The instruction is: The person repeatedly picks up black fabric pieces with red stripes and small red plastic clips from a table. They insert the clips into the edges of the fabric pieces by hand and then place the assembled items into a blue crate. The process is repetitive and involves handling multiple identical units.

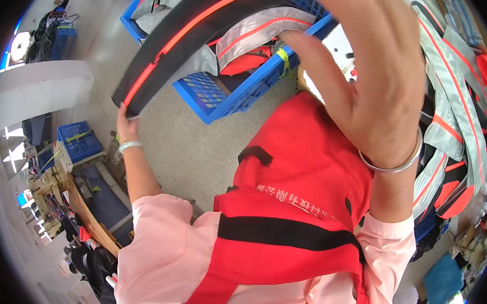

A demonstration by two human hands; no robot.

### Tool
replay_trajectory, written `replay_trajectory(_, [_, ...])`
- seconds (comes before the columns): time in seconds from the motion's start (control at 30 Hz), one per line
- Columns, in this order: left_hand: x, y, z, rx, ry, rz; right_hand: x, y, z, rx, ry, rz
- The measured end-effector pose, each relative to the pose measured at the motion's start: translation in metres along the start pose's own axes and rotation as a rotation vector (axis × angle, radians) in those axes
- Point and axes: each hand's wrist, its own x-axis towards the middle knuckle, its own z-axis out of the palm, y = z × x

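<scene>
My left hand point(126, 126), wearing a pale bracelet, is closed on the lower left end of a long black fabric strip point(191, 32). A bright orange-red stripe runs along the strip, which arcs up toward the right. My right hand point(372, 71), with a silver bangle, is raised large at the upper right. Its thumb stands apart from the other fingers, whose tips pass out of view. The strip's far end passes behind or beside this hand; contact cannot be made out. Beneath the strip, grey pieces with orange stripes point(258, 31) lie in a blue plastic crate point(240, 99).
More grey and orange striped pieces point(452, 106) are piled at the right. Another blue crate point(80, 141) stands at the left, near a sewing machine point(47, 183) and a wooden table edge point(85, 209). A red apron point(305, 159) covers my front.
</scene>
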Motion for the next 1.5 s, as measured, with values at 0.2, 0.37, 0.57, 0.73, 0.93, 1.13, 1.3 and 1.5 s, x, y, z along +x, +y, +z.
replay_trajectory(0.2, [-0.013,-0.146,-0.065,0.191,0.367,-0.258,-0.079,0.011,0.020,0.068,-0.292,0.417])
replay_trajectory(0.37, [-0.030,-0.159,-0.068,0.174,0.125,-0.448,-0.131,0.004,0.011,0.090,-0.379,0.649])
replay_trajectory(0.57, [-0.009,-0.126,-0.028,1.333,0.156,0.760,-0.157,-0.017,0.028,0.131,-0.406,0.736])
replay_trajectory(0.73, [-0.026,-0.111,0.087,1.402,-0.065,1.169,-0.170,-0.035,0.023,0.189,-0.376,0.730])
replay_trajectory(0.93, [-0.215,-0.154,0.222,0.945,-0.905,1.135,-0.268,-0.076,-0.034,-0.001,-0.004,1.155])
replay_trajectory(1.13, [-0.400,-0.170,0.305,0.465,-2.148,0.798,-0.462,-0.179,-0.060,-0.164,0.885,1.898])
replay_trajectory(1.3, [-0.568,-0.211,0.334,0.398,-2.909,0.802,-0.596,-0.214,-0.026,0.181,1.502,2.338])
replay_trajectory(1.5, [-0.679,-0.274,0.323,0.458,-3.208,1.059,-0.738,-0.148,-0.001,0.437,1.678,2.322])
